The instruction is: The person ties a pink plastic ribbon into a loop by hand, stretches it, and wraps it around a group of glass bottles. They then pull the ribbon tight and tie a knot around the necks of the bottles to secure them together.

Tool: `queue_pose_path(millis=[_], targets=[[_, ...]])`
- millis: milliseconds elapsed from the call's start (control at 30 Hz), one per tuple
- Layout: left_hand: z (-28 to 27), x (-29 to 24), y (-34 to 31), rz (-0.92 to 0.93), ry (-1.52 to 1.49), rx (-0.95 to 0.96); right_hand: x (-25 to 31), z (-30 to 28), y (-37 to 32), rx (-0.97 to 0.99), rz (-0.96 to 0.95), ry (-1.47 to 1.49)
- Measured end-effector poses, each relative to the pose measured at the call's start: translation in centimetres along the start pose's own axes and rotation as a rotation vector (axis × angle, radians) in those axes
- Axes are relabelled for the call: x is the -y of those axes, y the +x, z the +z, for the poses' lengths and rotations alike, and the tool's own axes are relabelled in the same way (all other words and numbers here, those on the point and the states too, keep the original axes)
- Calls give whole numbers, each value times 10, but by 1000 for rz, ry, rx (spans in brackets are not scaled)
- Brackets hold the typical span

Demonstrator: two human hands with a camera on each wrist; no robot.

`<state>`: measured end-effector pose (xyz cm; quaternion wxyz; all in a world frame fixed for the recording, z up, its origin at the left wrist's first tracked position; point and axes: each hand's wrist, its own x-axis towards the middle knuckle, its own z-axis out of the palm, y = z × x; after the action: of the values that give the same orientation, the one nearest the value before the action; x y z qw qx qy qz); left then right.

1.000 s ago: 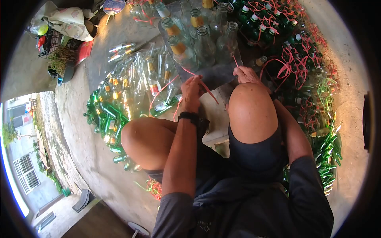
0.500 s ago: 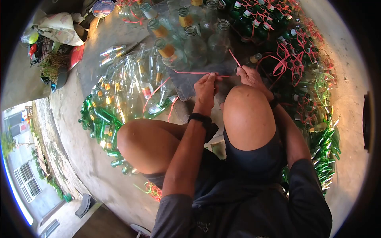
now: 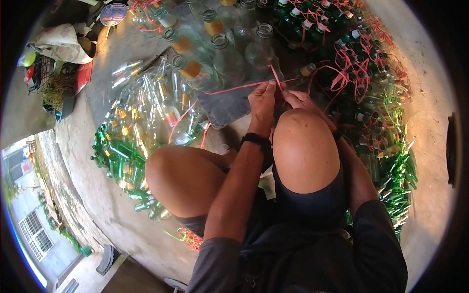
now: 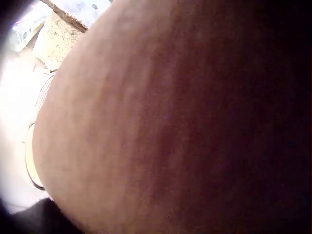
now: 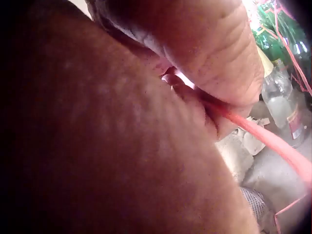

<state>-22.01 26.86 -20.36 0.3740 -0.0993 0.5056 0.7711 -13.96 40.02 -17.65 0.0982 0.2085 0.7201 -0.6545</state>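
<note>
In the head view, a pink strap (image 3: 234, 89) runs from the front of a cluster of clear glass bottles (image 3: 228, 61) to the two hands. The left hand (image 3: 262, 103) pinches it between thumb and fingers, just in front of the bottles. Close beside it, the right hand (image 3: 298, 101) holds strap too, and a short length sticks up where the hands meet. The right wrist view shows the strap (image 5: 268, 139) coming out between curled fingers. Skin fills most of the left wrist view, hiding the left fingertips there. The clear bottles stand upright on a dark board (image 3: 222, 108).
Loose clear bottles (image 3: 155, 105) and green bottles (image 3: 119, 158) lie in a heap at the left. Dark bottles bound with pink strap (image 3: 349, 63) stand at the right, with green bottles (image 3: 398, 190) below them. The person's knees (image 3: 305, 146) flank the left forearm.
The left hand has moved right along the strap, and the hands have come together from apart. The strap now stretches straighter across the front of the bottles. The head view has shifted.
</note>
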Motion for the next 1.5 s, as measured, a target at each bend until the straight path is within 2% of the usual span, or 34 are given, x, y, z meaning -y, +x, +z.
queue_pose_path(millis=[67,167,233,267,333,367,400,467,567,633,733,1000,1500], targets=[[2,4,5,-56,-104,-12,-2,-3,1,24,51,39],[10,4,7,-59,-234,-28,-31,-14,11,44,84,-68],[7,13,17,-46,-256,-10,-43,-18,15,153,-209,-335],[5,18,21,-30,-276,7,-49,-22,15,153,-206,-336],[8,19,21,17,-249,-51,-33,-24,10,167,162,-49],[9,19,22,69,-221,-109,-35,-24,10,168,163,-49],[8,21,22,67,-221,-111,-38,-23,11,123,18,-35],[6,23,22,0,-337,-57,-42,-24,14,78,-125,-21],[9,16,17,-21,-313,-107,-34,-25,22,24,79,216],[8,14,17,-28,-296,-96,-14,-16,24,-55,59,389],[8,10,13,-35,-268,-91,11,-9,23,-112,82,405],[2,13,16,-46,-262,-61,-4,-18,39,-157,78,361],[7,19,16,8,-455,-51,-8,-24,44,-223,62,299]])
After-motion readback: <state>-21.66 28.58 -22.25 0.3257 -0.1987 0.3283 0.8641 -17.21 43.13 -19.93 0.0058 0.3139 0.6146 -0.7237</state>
